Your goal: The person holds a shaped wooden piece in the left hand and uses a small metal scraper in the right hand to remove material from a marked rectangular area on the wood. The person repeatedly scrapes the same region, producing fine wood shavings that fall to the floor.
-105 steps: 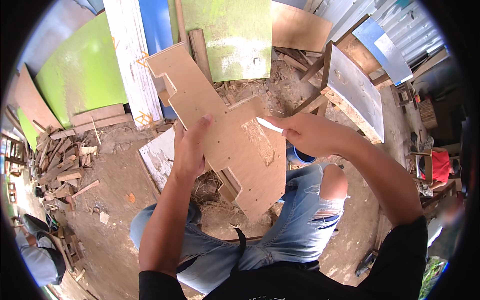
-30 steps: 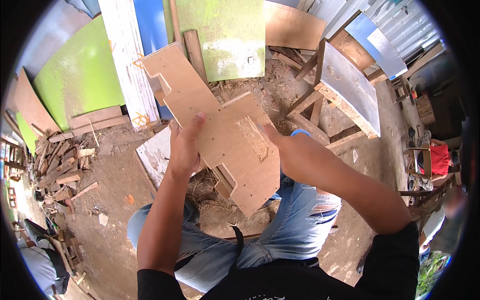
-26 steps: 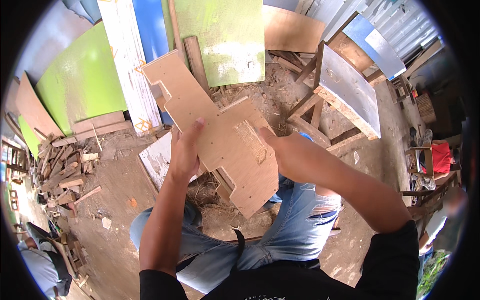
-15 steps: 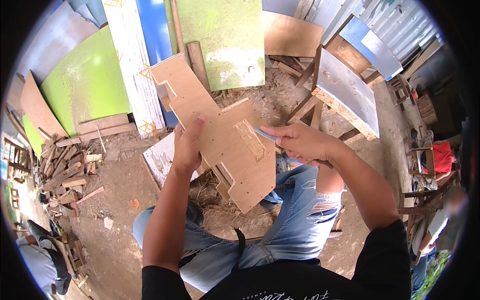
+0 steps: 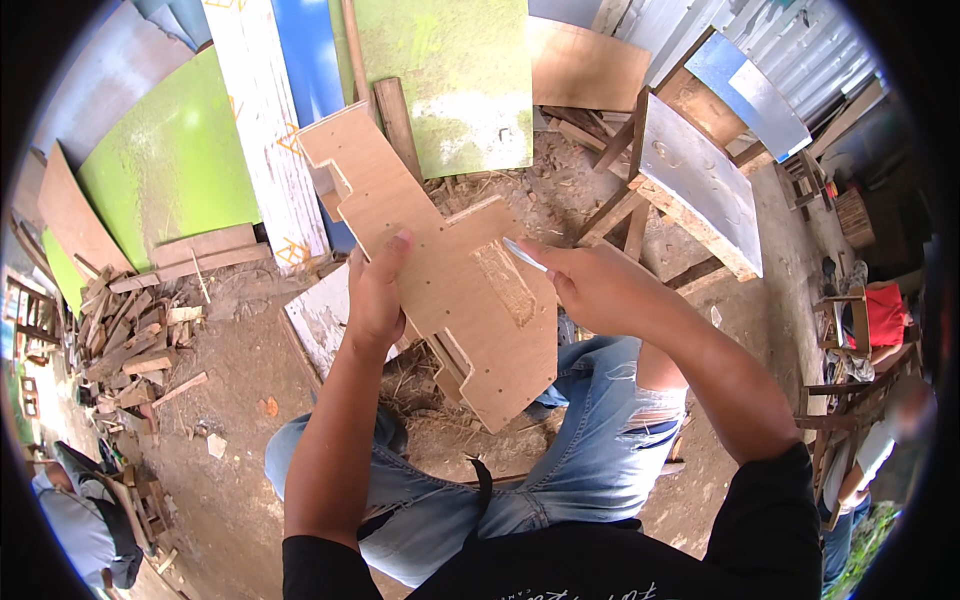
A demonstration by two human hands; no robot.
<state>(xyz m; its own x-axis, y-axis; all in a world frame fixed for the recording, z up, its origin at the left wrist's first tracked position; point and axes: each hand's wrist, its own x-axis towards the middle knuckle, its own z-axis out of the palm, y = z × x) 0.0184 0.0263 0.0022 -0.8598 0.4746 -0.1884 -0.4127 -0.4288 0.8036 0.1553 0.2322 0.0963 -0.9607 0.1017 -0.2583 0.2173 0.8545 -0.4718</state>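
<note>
A notched, light-brown plywood piece (image 5: 450,285) is held tilted above my knees, its face dotted with small nail or screw marks. My left hand (image 5: 380,290) grips its left edge, thumb on top and fingers hidden beneath. A rough, pale rectangular recess (image 5: 505,283) is cut into its right part. At the recess's upper right end, the metal blade of a knife (image 5: 524,254) rests on or just above the wood. My right hand (image 5: 600,285) is closed round this knife, index finger along the blade; its handle is hidden in the palm.
Scrap wood (image 5: 130,345) lies piled on the dirt floor at left. A wooden stand with a whitish top (image 5: 695,180) stands at right. Green panels (image 5: 175,150) and a white plank (image 5: 270,130) lean ahead. Other people sit at the far left and right edges.
My right hand and the knife have shifted slightly up and left, and the blade now angles more steeply by the recess's upper end. The plywood has moved only slightly.
</note>
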